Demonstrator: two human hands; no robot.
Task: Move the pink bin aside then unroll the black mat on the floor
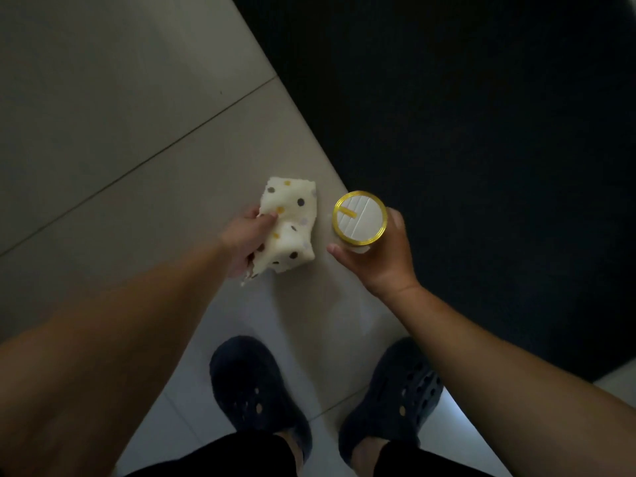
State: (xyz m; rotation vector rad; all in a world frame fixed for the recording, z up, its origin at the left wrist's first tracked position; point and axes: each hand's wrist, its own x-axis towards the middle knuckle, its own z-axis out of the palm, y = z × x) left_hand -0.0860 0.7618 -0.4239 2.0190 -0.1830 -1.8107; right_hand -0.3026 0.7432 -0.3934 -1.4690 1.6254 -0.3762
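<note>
The black mat (pixel 464 149) lies flat on the floor and fills the upper right of the head view, its long edge running diagonally. My left hand (pixel 246 244) grips a folded white cloth with coloured dots (pixel 292 225) over the tiles beside that edge. My right hand (pixel 375 259) holds a bottle with a white lid and gold rim (pixel 359 220), seen from above, right at the mat's edge. No pink bin is in view.
Beige floor tiles (pixel 120 115) with grout lines cover the left side. My two feet in dark perforated clogs (pixel 254 390) (pixel 392 394) stand on the tiles at the bottom, near the mat's lower corner.
</note>
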